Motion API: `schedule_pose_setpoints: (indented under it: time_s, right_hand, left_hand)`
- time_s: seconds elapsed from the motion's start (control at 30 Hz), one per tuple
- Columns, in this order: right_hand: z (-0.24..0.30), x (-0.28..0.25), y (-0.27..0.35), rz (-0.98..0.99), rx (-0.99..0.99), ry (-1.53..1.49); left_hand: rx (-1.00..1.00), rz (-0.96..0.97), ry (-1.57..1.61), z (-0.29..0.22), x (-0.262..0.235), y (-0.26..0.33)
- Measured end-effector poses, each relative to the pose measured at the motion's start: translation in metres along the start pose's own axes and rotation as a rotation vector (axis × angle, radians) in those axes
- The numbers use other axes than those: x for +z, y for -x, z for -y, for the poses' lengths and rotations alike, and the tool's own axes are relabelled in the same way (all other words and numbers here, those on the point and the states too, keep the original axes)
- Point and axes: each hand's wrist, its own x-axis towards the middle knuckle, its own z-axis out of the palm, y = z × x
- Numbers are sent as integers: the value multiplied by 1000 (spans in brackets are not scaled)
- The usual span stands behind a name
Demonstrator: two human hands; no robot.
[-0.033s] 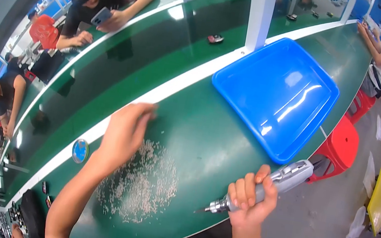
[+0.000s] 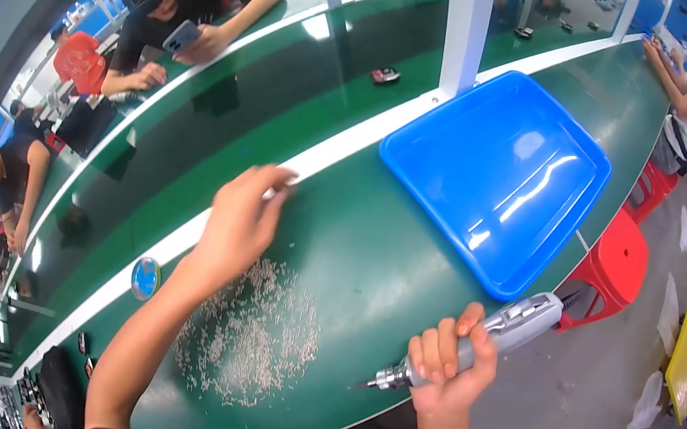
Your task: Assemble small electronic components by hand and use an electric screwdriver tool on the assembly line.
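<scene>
My right hand (image 2: 456,363) is wrapped round a grey electric screwdriver (image 2: 524,320), its thin bit angled left and down over the table's near edge. My left hand (image 2: 242,216) is raised over the far side of the green table (image 2: 373,255), thumb and fingers curled together. A pale speck shows at its fingertips, too small to name. Below that hand and beside the forearm spreads a loose heap of tiny silvery pieces (image 2: 261,336) that look like screws. Left of the forearm sits a small round tin (image 2: 145,277) with a blue face.
A large blue tray (image 2: 493,175) lies on the table at right. Past the white rail runs a green belt with a small dark part (image 2: 385,76). A grey post (image 2: 464,36) rises behind the tray. Red stools (image 2: 618,267) stand at right. Several people sit around.
My left hand has shifted slightly away from me and to the right, lifting off the heap's far edge. The right hand and screwdriver have hardly moved.
</scene>
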Motion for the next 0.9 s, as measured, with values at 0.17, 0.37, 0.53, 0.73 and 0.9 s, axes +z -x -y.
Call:
schedule_pose_setpoints:
  time_s: [0.17, 0.37, 0.53, 0.73, 0.9]
  right_hand:
    - [5, 7, -4, -34, 32, 2]
    - [8, -2, -2, -23, 86, -56]
    - [9, 11, -3, -61, 122, -75]
    - [15, 1, 1, -8, 168, -74]
    - [18, -3, 5, 10, 148, -54]
  left_hand:
    - [10, 40, -136, 45, 80, -130]
    - [-167, 94, -269, 48, 135, -204]
    - [68, 100, -308, 68, 139, -216]
    - [173, 178, -132, 41, 100, -174]
    - [183, 258, -33, 13, 55, -58]
